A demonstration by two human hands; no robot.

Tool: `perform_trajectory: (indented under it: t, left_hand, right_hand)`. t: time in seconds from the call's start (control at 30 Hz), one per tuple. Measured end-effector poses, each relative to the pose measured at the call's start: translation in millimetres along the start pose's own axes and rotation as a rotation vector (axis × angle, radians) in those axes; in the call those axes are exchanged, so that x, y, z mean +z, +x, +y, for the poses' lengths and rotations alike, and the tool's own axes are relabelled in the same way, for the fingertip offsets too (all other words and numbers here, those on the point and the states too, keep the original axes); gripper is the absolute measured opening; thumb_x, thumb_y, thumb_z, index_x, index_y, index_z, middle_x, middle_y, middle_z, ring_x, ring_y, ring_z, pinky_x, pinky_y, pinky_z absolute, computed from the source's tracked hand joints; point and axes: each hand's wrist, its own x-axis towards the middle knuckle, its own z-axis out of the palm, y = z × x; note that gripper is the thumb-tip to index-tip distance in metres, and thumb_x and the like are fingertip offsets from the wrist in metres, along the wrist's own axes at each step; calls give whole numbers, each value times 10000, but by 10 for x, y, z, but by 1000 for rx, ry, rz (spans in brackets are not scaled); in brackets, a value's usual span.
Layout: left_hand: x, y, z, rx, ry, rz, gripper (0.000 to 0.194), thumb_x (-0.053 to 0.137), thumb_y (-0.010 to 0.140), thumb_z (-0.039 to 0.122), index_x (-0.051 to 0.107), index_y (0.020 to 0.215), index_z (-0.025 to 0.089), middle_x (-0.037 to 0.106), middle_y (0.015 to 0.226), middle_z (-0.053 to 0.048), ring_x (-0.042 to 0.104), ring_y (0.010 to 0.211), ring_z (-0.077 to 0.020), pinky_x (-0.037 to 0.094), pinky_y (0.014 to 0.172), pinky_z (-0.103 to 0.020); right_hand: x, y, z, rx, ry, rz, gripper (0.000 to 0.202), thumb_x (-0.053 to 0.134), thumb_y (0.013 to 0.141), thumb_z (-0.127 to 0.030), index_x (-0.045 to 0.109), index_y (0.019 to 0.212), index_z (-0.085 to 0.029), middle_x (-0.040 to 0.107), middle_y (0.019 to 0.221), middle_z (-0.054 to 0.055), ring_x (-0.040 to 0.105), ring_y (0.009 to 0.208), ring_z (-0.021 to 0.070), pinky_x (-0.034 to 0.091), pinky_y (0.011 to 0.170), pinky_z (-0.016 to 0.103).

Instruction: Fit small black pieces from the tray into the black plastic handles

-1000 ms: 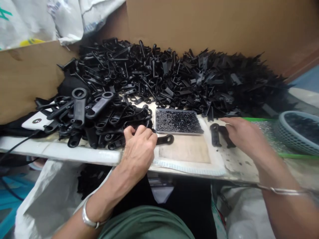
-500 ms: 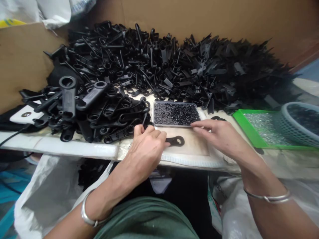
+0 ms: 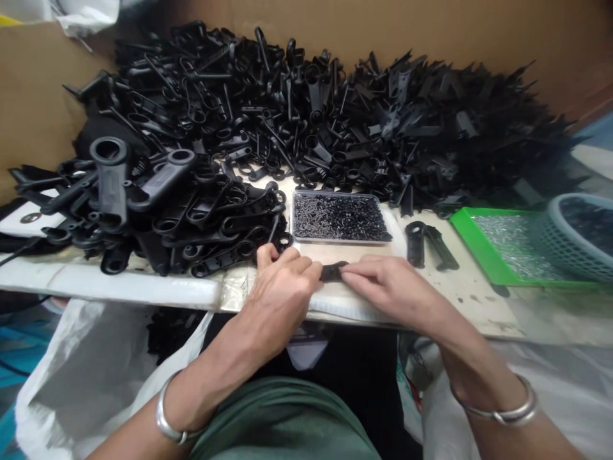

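Low over the table's front edge, my left hand (image 3: 282, 287) is closed on one end of a black plastic handle piece (image 3: 330, 273). My right hand (image 3: 393, 287) pinches at the ringed other end of that piece; whether a small part sits between its fingertips is hidden. Just behind both hands lies a clear shallow box (image 3: 342, 241) filled with tiny dark parts (image 3: 335, 216). Two more black handle pieces (image 3: 431, 245) rest to the right of the box.
A large heap of black plastic parts (image 3: 306, 115) spans the back against cardboard walls (image 3: 431, 25). Finished-looking handles (image 3: 153, 204) pile at left. At right stand a green tray (image 3: 467, 239) of small clear or silvery pieces and a grey-blue basket (image 3: 569, 236).
My right hand has moved from the box's front right corner down and left onto the handle piece. My left hand keeps its hold. The view has shifted slightly.
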Motion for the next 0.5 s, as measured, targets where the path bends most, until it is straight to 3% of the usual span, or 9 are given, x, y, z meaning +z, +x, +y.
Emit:
perform_trajectory:
  t: [0.13,0.23,0.5]
  left_hand:
    - [-9,-11,21,-1,9,-1,122,494,928,144,573,839,171,655,802,-15,519,850,-195,235,833,-430]
    - [2,-24,23,0,20,7,117,497,915,121,570,835,167,657,797,-32,514,849,-204,236,838,-439]
    - [28,-20,14,2,14,25,150,485,908,91,568,810,166,636,758,-18,498,817,-190,239,833,-431]
  right_hand:
    - [183,11,-10,97,138,84,283,464,856,-265,585,615,-180,586,617,-16,534,613,140,351,567,251]
    - [203,46,-14,141,171,131,226,503,776,-245,535,563,-178,497,554,-29,464,559,121,314,526,244]
    - [-11,120,29,-4,69,-108,218,454,747,-197,419,532,-189,373,553,-39,348,554,102,257,522,253]
